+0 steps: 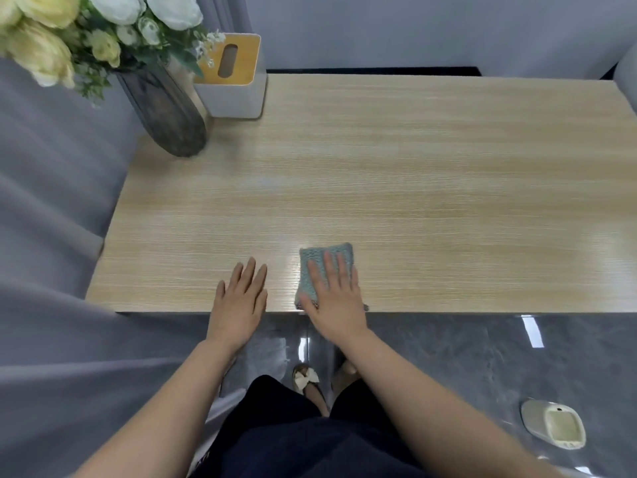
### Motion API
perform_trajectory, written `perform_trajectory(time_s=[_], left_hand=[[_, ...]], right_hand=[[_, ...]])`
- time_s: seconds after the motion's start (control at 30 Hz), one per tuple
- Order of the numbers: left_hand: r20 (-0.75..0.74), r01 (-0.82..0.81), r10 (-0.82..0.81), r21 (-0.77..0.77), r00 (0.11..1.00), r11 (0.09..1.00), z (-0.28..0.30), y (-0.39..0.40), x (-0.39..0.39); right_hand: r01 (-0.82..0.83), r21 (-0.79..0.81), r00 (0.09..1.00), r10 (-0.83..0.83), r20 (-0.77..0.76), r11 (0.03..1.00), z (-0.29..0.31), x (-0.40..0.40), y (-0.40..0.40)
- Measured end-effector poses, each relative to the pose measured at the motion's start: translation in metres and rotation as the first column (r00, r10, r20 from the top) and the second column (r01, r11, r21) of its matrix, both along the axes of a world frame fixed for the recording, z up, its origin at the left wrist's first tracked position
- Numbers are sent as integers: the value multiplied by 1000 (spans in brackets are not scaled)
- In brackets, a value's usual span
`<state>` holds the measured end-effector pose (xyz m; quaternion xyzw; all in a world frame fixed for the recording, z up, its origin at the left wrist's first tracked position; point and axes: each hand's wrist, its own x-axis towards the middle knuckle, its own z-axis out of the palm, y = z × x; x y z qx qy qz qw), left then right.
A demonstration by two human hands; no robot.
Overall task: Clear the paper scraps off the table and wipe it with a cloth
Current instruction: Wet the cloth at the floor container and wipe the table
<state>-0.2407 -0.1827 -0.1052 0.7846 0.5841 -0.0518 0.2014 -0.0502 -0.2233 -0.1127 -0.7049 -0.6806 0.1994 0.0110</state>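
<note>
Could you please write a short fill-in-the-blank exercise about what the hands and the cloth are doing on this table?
1. The right hand presses flat on the ____.
2. The left hand rests open on the bare ____.
3. The vase holds ____.
4. The tissue box stands beside the ____.

Missing words: cloth; table; flowers; vase.

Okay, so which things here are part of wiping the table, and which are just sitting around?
Part of the job:
- cloth, pressed flat under the right hand
- table
- left hand, flat at the near edge

Just lying about:
- vase of flowers
- tissue box
- slipper on the floor
</note>
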Motion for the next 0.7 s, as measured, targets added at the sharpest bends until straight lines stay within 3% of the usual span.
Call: perform_trajectory(time_s=[0.13, 0.23, 0.43, 0.53, 0.6, 0.7], left_hand=[[20, 4, -5, 13, 1000, 1000, -6, -8, -12], [31, 13, -13, 8, 999, 1000, -5, -10, -13], [3, 7, -7, 19, 1000, 1000, -5, -12, -11], [15, 6, -7, 25, 1000, 1000, -7, -12, -13], [39, 2, -3, 12, 999, 1000, -7, -11, -13], [59, 11, -11, 8, 998, 1000, -6, -10, -16]], right_hand=[[-206, 6, 978, 207, -33, 978, 0, -43, 27], [-227, 0, 974, 227, -18, 974, 3, -23, 33], [180, -30, 983, -178, 48, 983, 5, 67, 28], [322, -23, 945, -320, 63, 947, 4, 56, 31], [242, 1, 969, -241, 52, 970, 1, 22, 31], [-78, 28, 997, 78, -6, 997, -4, -37, 31]])
